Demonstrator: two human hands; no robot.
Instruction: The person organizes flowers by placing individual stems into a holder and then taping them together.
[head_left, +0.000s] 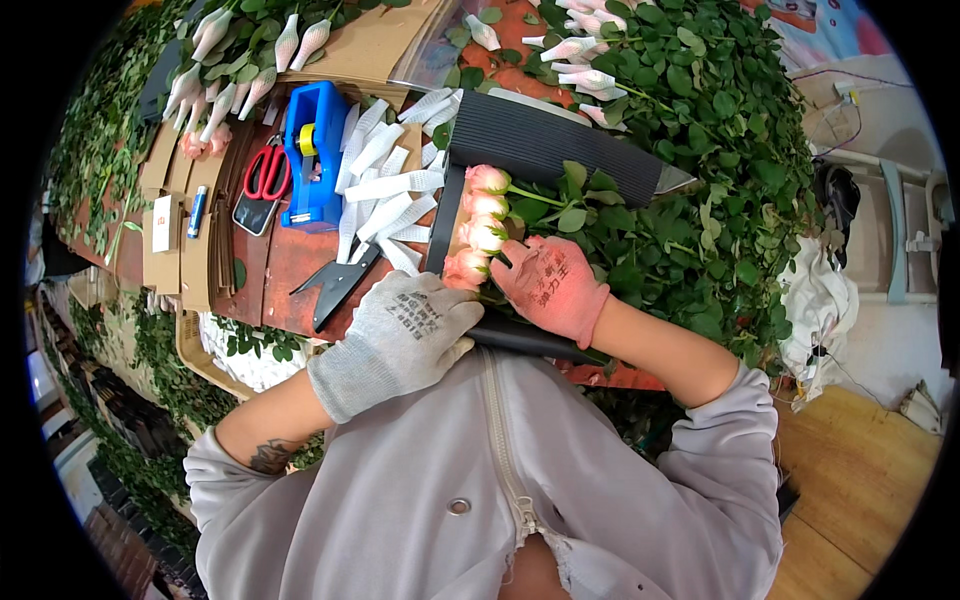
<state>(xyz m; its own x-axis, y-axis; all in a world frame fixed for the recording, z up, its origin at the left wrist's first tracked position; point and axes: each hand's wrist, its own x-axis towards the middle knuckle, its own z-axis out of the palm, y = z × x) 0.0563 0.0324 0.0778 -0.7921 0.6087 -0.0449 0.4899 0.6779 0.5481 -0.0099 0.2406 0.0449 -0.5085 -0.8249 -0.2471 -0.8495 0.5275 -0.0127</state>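
Observation:
Several pale pink roses [484, 206] lie in a row, heads at the left and leafy stems to the right, along a black board with a raised edge [447, 215]. My right hand [550, 284], in a red-pink glove, has its fingers curled at the base of the nearest rose [466, 267]. In a grey glove, my left hand [412, 322] is closed by that rose head, at the board's near left corner. What its fingertips hold, if anything, is hidden. Beyond the roses sits black ribbed cardboard [558, 142]. Black-handled clippers [338, 288] lie beside my left hand.
White mesh flower sleeves [385, 190] are piled left of the roses. Beyond them stand a blue tape dispenser [315, 160], red-handled scissors [267, 172] and brown cardboard sheets [203, 230]. Leafy stems [690, 220] cover the right side; sleeved roses [585, 75] lie at the back.

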